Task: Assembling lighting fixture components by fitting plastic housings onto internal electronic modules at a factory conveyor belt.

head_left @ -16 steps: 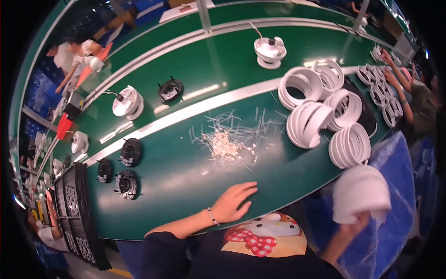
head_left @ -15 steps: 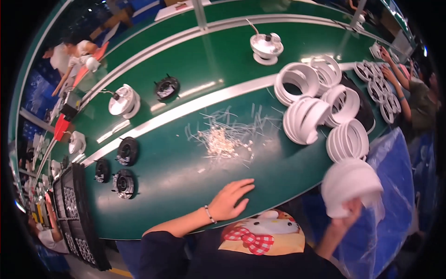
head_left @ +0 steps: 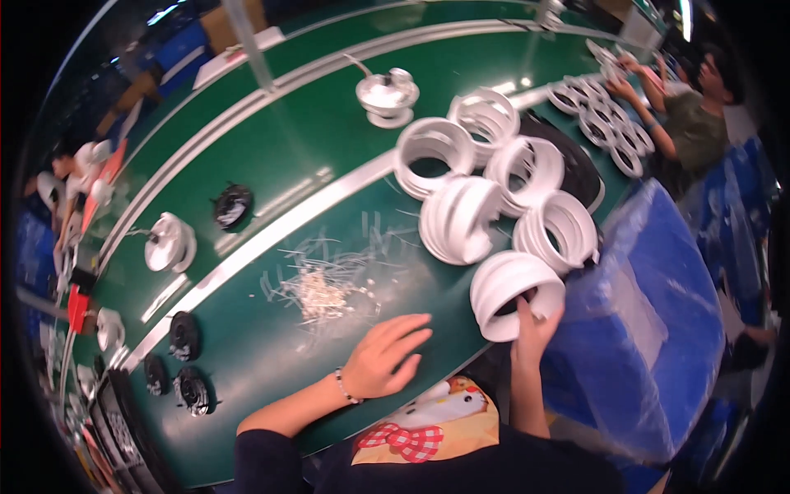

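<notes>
My right hand grips a white, ribbed ring-shaped housing by its rim, with fingers inside the opening. The housing is tilted at the table's near edge, beside more white ring housings, some of them nested together. My left hand is open and holds nothing; its fingers are spread over the green table. Beyond that hand lies a loose heap of small cream-coloured pieces with thin clear strips scattered around it.
Several black round parts lie at the left, near black trays. Silver lamp-like units stand on the green belt behind a metal rail. At right are a blue plastic-lined bin and a co-worker handling white rings.
The view has swung to the right. My right hand has brought the white housing from over the plastic-lined bin to the table edge, its opening turned toward me. My left hand stays open.
</notes>
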A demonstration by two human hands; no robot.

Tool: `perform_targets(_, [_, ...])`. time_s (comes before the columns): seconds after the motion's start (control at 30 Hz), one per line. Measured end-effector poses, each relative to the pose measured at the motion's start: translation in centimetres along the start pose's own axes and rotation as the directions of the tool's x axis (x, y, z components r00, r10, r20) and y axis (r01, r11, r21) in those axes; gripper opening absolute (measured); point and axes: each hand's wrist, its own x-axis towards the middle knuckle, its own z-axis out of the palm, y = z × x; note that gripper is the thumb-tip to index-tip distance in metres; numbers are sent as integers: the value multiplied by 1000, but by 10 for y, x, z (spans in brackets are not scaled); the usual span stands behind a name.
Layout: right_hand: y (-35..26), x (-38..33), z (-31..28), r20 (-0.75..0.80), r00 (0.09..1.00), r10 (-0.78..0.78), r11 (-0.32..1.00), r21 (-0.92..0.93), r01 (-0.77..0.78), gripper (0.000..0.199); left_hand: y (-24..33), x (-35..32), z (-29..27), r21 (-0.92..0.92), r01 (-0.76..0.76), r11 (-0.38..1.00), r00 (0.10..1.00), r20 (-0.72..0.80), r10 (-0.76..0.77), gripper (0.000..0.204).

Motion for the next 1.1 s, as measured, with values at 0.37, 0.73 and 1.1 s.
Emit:
perform_targets(0.37, [18,16,-12,13,741,-671,536,-683,497,47,-45,16,-52,208,-201,957,965,-123,229,46])
perform_targets(0.73, [-76,-12,12,454,628,-632,550,-308,777,23,-243,63,-190,-2,765,644,465,-690,-554,36])
perform_targets(1.1, [-70,-17,40,701,480,-528,280,-390,877,14,-308,77,-187,405,909,101,264,-370,-891,53])
